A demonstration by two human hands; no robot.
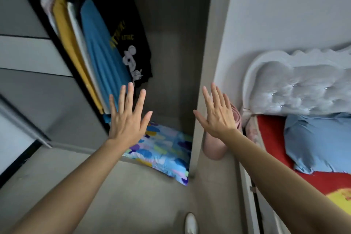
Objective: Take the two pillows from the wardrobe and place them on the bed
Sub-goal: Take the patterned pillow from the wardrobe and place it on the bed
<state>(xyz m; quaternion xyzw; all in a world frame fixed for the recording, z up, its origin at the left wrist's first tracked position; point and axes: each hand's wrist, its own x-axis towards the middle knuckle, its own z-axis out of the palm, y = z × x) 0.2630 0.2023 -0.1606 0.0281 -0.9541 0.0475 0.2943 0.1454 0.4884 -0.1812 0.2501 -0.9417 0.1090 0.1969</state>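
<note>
A pillow with a bright blue, yellow and purple pattern (165,150) lies on the floor of the open wardrobe (171,47), its near corner sticking out over the edge. A plain light blue pillow (319,140) rests on the bed's red sheet (273,135) near the headboard. My left hand (128,118) hovers above the patterned pillow's left end, fingers spread, holding nothing. My right hand (218,114) is stretched out in front of the wardrobe's right side panel, also spread and empty.
Shirts hang in the wardrobe at the left: yellow, white, blue (102,51) and black (123,24). A pink rolled mat (214,148) stands between wardrobe and bed. The tufted white headboard (300,89) is at the right. A white shoe (190,224) shows on the grey floor.
</note>
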